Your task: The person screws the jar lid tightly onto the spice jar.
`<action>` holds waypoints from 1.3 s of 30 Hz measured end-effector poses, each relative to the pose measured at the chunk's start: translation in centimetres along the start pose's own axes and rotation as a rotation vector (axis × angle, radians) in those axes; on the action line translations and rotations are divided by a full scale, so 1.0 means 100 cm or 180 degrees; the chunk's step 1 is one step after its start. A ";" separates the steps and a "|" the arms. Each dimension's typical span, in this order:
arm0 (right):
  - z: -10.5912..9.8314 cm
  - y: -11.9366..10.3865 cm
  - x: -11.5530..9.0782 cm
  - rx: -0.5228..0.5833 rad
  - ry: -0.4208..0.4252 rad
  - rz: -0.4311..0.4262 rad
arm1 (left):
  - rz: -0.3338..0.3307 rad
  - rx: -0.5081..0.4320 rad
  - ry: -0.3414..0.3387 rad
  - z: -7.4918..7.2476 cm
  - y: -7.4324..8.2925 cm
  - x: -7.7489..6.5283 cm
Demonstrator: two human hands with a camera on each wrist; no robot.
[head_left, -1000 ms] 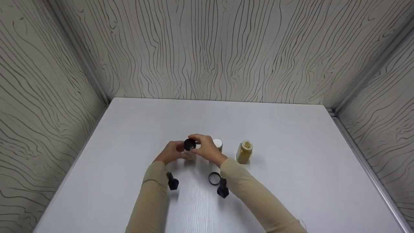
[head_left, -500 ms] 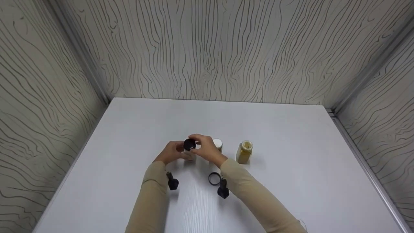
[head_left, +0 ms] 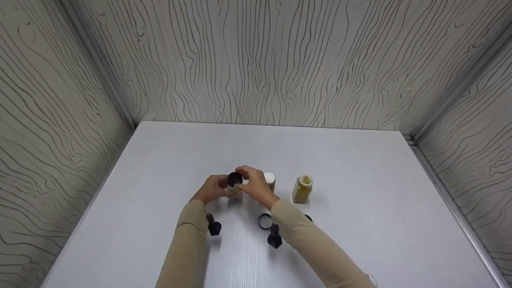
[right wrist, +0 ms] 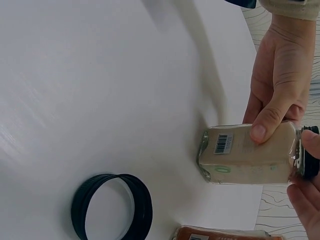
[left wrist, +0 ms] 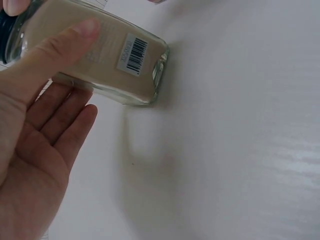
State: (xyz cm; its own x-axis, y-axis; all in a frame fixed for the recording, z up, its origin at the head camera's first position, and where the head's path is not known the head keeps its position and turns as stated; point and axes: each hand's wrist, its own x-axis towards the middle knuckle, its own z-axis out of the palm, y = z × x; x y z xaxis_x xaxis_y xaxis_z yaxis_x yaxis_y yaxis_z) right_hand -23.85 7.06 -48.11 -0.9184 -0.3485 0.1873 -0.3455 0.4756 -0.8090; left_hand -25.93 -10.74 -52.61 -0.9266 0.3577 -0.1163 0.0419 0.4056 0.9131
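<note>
A square glass jar of beige powder (right wrist: 240, 155) with a barcode label stands on the table in front of me. My left hand (head_left: 210, 190) grips its body, thumb across the near face in the left wrist view. At the top of the jar, my right hand (head_left: 257, 186) pinches the black lid (head_left: 235, 179) between thumb and fingers. The lid sits over the jar's mouth. Part of the right hand falls outside the right wrist view.
Right of the hands stand a white-topped jar (head_left: 269, 177), partly hidden by the right hand, and a topless jar of yellow powder (head_left: 302, 190). A black ring-shaped cap (head_left: 265, 221) lies nearer me. Another dark rim (head_left: 308, 218) shows behind the right sleeve.
The right wrist and forearm have shifted slightly, uncovering a dark rim behind the sleeve. Both hands keep their places on the jar and lid.
</note>
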 end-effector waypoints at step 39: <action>0.003 -0.003 0.002 -0.0106 0.0134 0.0136 | 0.0075 -0.0030 -0.0029 -0.001 -0.003 0.001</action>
State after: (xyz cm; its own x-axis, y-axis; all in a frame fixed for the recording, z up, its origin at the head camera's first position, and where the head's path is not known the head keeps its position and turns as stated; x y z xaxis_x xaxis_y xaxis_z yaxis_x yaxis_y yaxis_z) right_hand -23.89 6.57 -47.95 -0.9395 -0.2934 0.1768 -0.3114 0.5163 -0.7978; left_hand -26.07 -10.91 -52.82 -0.9219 0.3748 -0.0983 0.0601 0.3889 0.9193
